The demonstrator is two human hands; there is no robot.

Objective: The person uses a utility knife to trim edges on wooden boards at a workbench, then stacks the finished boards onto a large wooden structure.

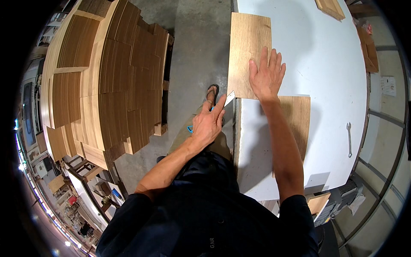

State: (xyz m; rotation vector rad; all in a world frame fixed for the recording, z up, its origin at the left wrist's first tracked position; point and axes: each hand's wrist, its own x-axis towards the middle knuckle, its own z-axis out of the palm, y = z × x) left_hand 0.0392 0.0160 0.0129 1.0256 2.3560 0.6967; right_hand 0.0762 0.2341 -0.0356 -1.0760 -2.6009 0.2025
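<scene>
In my left hand is a blue-handled utility knife, its pale slanted blade sticking out past my fingertips. Most of the handle is hidden in my palm. The blade meets or nearly meets the near left corner of a light wood board, which lies with its left side along the table edge. Flat on that board's right part rests my right hand, fingers spread. A second wood board lies nearer to me, partly under my right forearm.
Both boards lie on a white tabletop. Toward its right edge is a metal wrench, and a wooden piece lies at the far end. Tall stacks of wood boards stand on the left, across a strip of concrete floor.
</scene>
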